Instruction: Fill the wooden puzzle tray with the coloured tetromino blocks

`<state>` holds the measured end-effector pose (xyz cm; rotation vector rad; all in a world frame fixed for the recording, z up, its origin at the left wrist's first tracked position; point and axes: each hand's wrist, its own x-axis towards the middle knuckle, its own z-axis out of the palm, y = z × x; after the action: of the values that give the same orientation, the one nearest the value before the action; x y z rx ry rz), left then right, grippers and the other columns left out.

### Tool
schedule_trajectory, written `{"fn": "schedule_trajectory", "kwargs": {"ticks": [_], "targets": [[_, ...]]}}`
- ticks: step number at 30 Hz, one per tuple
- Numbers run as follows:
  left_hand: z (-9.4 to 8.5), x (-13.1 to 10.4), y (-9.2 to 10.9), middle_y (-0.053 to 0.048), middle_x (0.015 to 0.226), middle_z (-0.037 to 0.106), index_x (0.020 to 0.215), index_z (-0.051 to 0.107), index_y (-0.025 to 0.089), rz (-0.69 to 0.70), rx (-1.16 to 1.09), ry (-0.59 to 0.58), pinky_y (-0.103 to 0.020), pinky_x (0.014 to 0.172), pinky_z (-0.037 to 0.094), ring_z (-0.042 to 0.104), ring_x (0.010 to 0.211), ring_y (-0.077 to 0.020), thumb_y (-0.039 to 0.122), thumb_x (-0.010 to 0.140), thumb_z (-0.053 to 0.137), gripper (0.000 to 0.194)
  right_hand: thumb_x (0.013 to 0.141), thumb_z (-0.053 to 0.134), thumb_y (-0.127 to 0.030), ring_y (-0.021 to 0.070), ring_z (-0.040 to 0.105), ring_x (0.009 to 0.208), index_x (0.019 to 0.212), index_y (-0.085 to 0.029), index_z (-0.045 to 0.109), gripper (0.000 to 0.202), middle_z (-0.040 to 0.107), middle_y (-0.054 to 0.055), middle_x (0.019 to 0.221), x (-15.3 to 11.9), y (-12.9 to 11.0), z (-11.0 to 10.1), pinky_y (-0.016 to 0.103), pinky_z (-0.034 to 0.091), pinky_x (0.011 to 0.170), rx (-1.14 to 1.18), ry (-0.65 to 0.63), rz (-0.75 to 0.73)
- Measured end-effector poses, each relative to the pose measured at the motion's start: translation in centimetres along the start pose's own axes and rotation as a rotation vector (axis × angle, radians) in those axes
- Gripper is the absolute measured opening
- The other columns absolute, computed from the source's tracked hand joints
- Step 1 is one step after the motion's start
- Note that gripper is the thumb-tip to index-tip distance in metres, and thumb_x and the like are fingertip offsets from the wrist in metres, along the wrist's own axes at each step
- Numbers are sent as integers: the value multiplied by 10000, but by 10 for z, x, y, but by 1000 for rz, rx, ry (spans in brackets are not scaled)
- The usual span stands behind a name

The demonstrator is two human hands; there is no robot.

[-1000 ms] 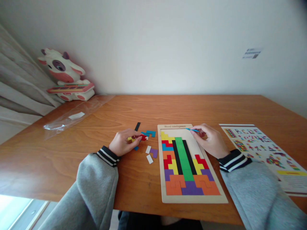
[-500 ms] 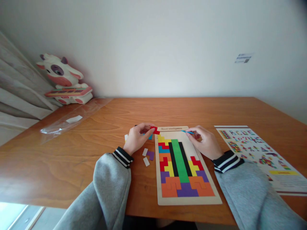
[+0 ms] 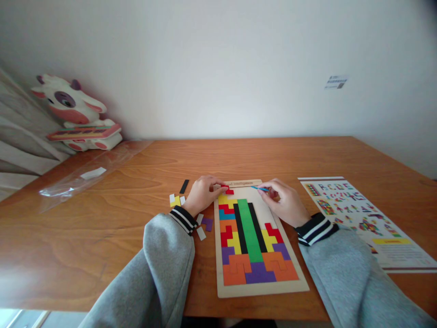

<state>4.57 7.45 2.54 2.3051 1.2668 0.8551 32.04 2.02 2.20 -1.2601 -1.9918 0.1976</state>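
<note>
A wooden puzzle board (image 3: 266, 289) lies on the table, its lower part filled with coloured pieces around a long green strip (image 3: 249, 228) flanked by black strips. My left hand (image 3: 204, 193) is at the board's top left corner, its fingertips closed on a red piece (image 3: 229, 191) that rests at the edge of the board's recess. Over the top right of the board, my right hand (image 3: 285, 200) pinches a thin blue piece (image 3: 260, 188), seen nearly edge-on. Bare wood shows in the recess between the two hands.
Left of the board lie a black piece (image 3: 184, 186), a yellow piece (image 3: 176, 202), a purple piece (image 3: 207, 224) and several white ones. A printed pattern sheet (image 3: 362, 218) is at the right. Clear plastic wrapping (image 3: 92, 173) and a cow toy (image 3: 78, 116) are at the far left.
My left hand has moved right with the red piece, onto the board's top left corner. The view has shifted slightly, and the black piece now shows fully. My right hand still holds the blue piece.
</note>
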Motion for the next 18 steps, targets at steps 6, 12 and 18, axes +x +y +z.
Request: {"fn": "schedule_trajectory", "kwargs": {"ticks": [6,12,18], "targets": [[-1,-7,-5,-79,1057,748,1023,751,198,142,72,37,-393,921,538,689,988,-240,361,920,657,214,936,565,-258,158,599,633,963,-222,641,89,645,30,794,0,0,0,301,494,608,1,-2,-4],[-9,-25,6,-76,1257,704,1264,656,233,406,166,-166,-435,1017,492,636,1145,-241,355,1006,525,314,944,561,-285,160,606,641,962,-226,645,104,656,34,812,-1,0,0,305,499,618,2,-3,4],[-11,-30,6,-88,1273,694,1291,640,227,387,237,-198,-447,1028,492,629,1174,-251,394,1015,498,352,941,566,-276,163,610,647,966,-222,646,100,662,37,816,-1,1,0,308,501,619,-3,-10,9]]}}
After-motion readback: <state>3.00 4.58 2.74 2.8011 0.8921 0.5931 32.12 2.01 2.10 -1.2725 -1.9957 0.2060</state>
